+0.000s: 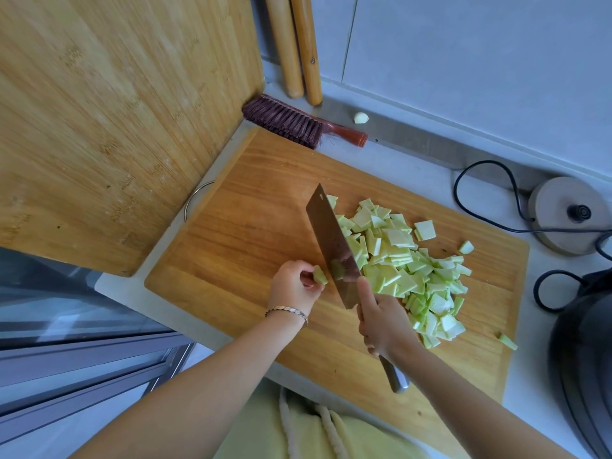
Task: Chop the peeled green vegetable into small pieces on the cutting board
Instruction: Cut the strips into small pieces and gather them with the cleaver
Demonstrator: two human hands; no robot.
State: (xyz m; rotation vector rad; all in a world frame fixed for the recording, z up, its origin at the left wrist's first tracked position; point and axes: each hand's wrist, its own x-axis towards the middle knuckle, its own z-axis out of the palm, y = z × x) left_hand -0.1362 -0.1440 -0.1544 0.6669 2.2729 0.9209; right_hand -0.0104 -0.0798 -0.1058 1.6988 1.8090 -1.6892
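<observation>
Pinching vegetable stub (320,275) — left hand (291,283) (cleaver (331,246) beside).

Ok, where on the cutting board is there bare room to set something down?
The cutting board is bare left of the cleaver, from the brush down to the left hand. Right of the cleaver, the chopped pieces crowd it.

Cutting board (251,207): flat on counter (430,180).
Cut pieces (407,260): heaped on the board's right half.
Cleaver (331,240): in right hand (384,323), just left of the heap.
Held piece (320,274): in left hand (291,286), left of the cleaver.
Brush (291,122), garlic clove (361,117): behind the board.
Kettle base (563,213): right of the board.
</observation>
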